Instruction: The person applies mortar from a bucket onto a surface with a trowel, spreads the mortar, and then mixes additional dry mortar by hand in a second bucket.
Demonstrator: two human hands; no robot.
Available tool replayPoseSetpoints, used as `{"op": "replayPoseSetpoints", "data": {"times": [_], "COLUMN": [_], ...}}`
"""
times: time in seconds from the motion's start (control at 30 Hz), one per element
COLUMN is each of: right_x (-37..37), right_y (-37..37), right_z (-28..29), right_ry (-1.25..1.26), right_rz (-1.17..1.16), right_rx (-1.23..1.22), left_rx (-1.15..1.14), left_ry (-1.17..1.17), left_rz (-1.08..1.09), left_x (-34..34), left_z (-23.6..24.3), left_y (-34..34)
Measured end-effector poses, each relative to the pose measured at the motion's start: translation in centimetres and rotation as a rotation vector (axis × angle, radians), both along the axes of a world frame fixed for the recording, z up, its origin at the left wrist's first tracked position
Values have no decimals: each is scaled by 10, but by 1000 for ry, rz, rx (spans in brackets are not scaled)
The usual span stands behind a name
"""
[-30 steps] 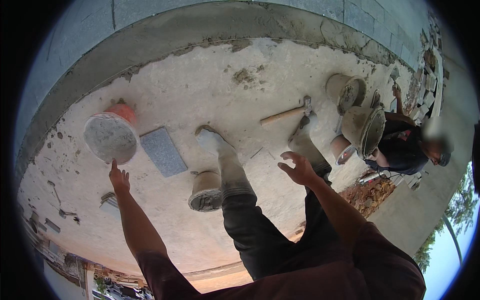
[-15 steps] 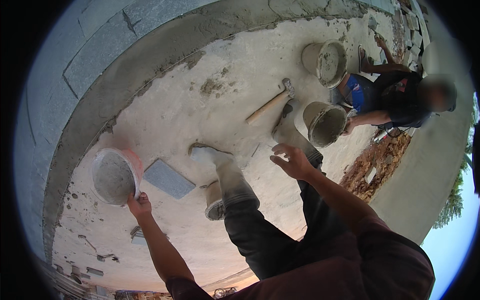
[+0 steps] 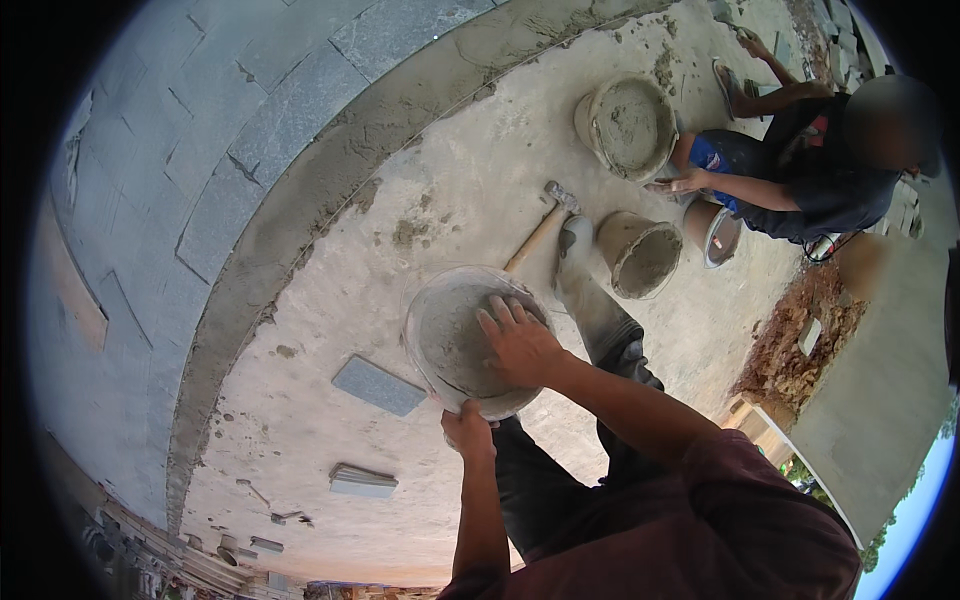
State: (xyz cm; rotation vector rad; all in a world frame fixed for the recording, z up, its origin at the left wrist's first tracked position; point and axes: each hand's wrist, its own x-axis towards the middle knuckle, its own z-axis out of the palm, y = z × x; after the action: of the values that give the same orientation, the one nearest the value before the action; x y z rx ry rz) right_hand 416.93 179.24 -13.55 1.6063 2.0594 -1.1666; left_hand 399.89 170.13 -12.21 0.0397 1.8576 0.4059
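Observation:
In front of my legs a bucket point(image 3: 411, 338) holds wet grey mortar point(image 3: 448, 325), its mouth turned up toward me. My left hand point(image 3: 468, 430) is closed around its near rim. Over the mouth lies my right hand point(image 3: 522, 345), fingers spread and stretched out. Whether its fingertips touch the mortar I cannot tell. The bucket covers my left foot and the end of the wooden handle of a hammer point(image 3: 535, 235). A grey stone tile point(image 3: 379, 385) lies flat on the ground just left of the bucket.
A co-worker point(image 3: 800, 160) crouches at the right beside two mortar buckets point(image 3: 586, 128) point(image 3: 612, 240) and a smaller pail point(image 3: 722, 236). Stacked tiles point(image 3: 363, 481) lie at the lower left. A string line runs along the mortar bed point(image 3: 300, 180) edging the grey paving point(image 3: 225, 195).
My left hand has brought the bucket from the left to before my legs. My right hand has moved left onto it. The co-worker's hand has left the rim of the nearer bucket.

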Motion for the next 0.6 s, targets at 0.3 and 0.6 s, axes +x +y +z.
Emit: {"op": "replayPoseSetpoints", "data": {"times": [0.3,0.6], "right_x": [142,203], "right_y": [4,26], "right_z": [23,15], "right_ry": [-105,130], "right_rz": [-455,-399], "right_rx": [-222,-172], "left_rx": [146,194], "left_ry": [31,64], "left_rz": [-270,-290], "left_x": [183,237], "left_z": [41,53], "left_y": [22,83]}}
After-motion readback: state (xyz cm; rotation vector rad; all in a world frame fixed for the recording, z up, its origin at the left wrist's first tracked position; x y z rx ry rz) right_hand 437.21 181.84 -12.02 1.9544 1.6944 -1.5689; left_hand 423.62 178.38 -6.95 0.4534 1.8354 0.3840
